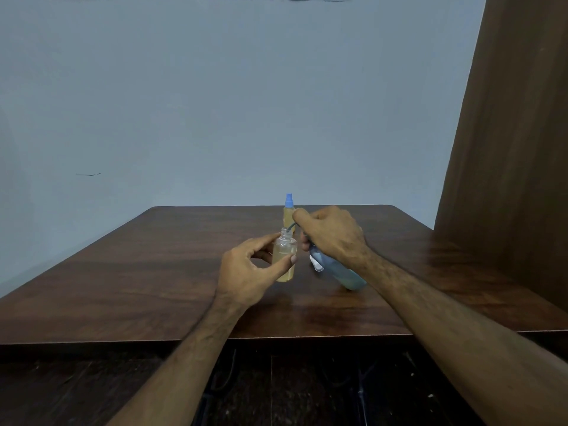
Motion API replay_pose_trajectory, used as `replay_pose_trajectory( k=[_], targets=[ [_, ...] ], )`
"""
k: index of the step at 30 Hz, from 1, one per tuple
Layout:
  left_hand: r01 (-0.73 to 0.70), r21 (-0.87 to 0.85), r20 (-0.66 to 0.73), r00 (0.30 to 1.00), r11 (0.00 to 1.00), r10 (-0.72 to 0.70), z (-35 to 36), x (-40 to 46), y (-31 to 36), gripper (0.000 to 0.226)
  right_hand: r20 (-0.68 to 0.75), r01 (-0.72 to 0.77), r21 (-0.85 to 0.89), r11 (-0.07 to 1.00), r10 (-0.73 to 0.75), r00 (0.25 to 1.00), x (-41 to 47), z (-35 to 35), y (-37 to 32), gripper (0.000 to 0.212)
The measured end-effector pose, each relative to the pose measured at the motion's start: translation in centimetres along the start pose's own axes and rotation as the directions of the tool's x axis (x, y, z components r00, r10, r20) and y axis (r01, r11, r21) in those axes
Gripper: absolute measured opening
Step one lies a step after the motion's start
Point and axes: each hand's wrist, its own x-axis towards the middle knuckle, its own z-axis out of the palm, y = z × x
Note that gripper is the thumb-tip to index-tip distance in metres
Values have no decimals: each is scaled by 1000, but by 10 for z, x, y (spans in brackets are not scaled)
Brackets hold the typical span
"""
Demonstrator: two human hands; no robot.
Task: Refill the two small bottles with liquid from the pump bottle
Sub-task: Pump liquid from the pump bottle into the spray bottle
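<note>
Left hand [246,269] pinches uncapped bottle [285,256]; right hand [332,233] grips tilted pump bottle [338,270].

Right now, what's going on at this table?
A person is refilling a small bottle. The left hand grips an uncapped small bottle, upright and partly filled with yellowish liquid. The right hand holds the blue pump bottle tilted, its spout at the open neck. A second small bottle, with its blue cap on and holding yellowish liquid, stands just behind on the wooden table.
</note>
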Motion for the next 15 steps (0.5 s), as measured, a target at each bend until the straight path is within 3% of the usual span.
replay_pose_trajectory(
  k=[15],
  targets=[
    [16,-20,0,1000,1000,-16,0,-1,0,45,2,35,-124,992,-35,999,3,-4,-4,47]
  ],
)
